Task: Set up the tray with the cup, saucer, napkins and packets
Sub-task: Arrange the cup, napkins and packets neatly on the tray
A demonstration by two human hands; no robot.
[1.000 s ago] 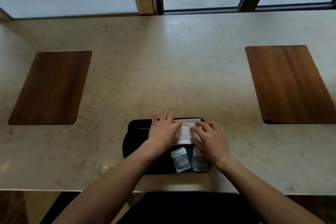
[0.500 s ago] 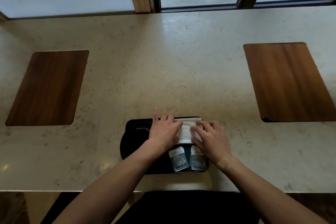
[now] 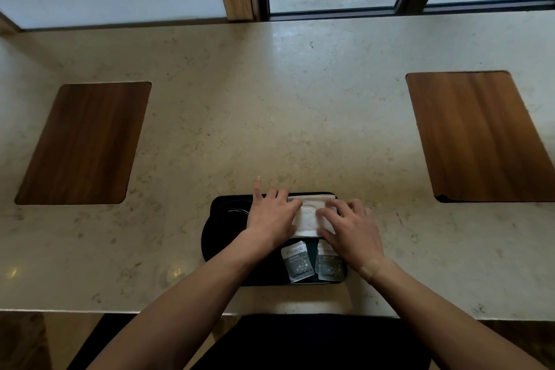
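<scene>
Two hands rest flat on the white napkins (image 3: 309,215) in the far right part of the black tray (image 3: 210,242); the left hand (image 3: 271,215) presses the left edge with fingers spread and nothing grasped; the right hand (image 3: 350,233) presses the right edge, its grip likewise open. Two packets (image 3: 295,264) lie just beside the napkins on the near side, the right one partly under the right wrist. A dark round form in the tray's left part may be the saucer; the cup cannot be made out. Risks, as judged: sliding palms would crease or skew the napkins; lifting the right wrist could drag the packets; uneven pressure near the bench (image 3: 270,117) edge could shift the tray.
</scene>
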